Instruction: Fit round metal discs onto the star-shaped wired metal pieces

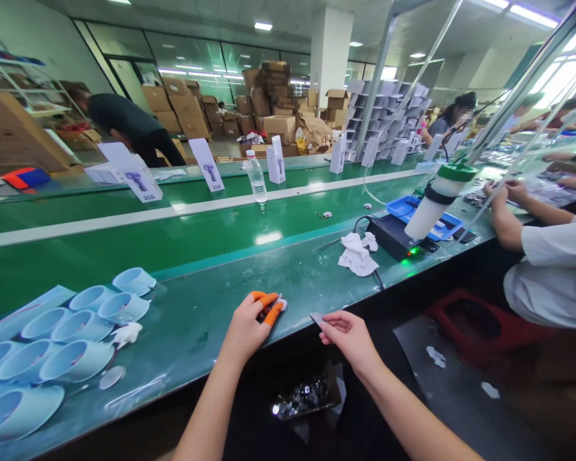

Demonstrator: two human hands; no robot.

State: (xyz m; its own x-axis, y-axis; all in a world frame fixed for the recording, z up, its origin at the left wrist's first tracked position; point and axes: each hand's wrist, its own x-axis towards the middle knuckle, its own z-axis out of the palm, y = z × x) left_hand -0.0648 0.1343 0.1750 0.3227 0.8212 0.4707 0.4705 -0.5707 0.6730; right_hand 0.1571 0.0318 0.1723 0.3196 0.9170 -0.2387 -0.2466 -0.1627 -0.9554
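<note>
Hands (244, 330) (350, 339), two, finger cots (269, 307), two, disc (281, 304), one

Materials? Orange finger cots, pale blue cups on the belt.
Orange finger cots: probably matte rubber or latex, fitting snugly on the fingers. Pale blue cups: likely smooth moulded plastic, with a satin sheen and even colour; a coating can't be ruled out.

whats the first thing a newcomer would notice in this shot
The pale blue plastic cups crowded on the green workbench at lower left catch the eye first. In the centre, the left hand, wearing orange finger cots, pinches a small metal disc, while the right hand holds a small grey piece. Far back, cardboard boxes stand in tall stacks.
</note>
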